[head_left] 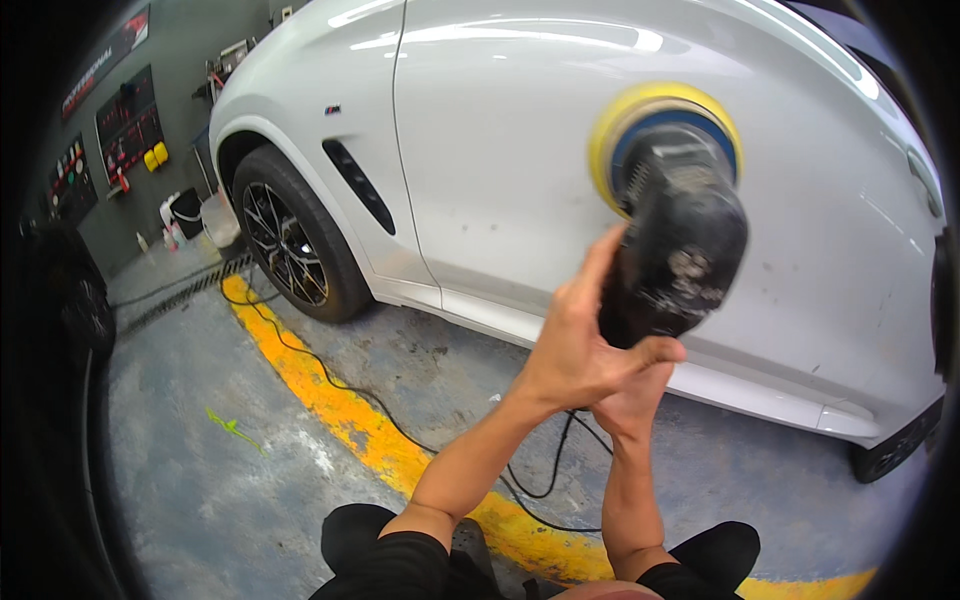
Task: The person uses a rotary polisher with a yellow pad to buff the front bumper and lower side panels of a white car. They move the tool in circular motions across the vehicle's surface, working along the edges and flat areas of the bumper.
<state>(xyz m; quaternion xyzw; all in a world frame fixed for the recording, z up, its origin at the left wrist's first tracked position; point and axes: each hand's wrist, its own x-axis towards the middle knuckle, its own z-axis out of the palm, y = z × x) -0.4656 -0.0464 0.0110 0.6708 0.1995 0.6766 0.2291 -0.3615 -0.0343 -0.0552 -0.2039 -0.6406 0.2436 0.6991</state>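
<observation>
Both my hands hold a black electric car polisher (690, 235) up against the white car's door (500, 170). My left hand (575, 345) wraps the tool's body from the left, its thumb lying across the rear end. Just beneath, my right hand (636, 402) closes round the tool's lower end, its fingers mostly hidden by the polisher and my left hand. A round yellow foam pad (665, 97) on a blue backing plate (728, 150) meets the upper door panel; its edge looks blurred. Small grey spots mark the door lower down.
A black cable (375, 400) trails over the worn grey floor (200, 480) and crosses a yellow painted stripe (335, 400). The car's front wheel (290, 235) stands at left. Bottles and buckets (185, 215) sit by the far wall, below tool boards (130, 125).
</observation>
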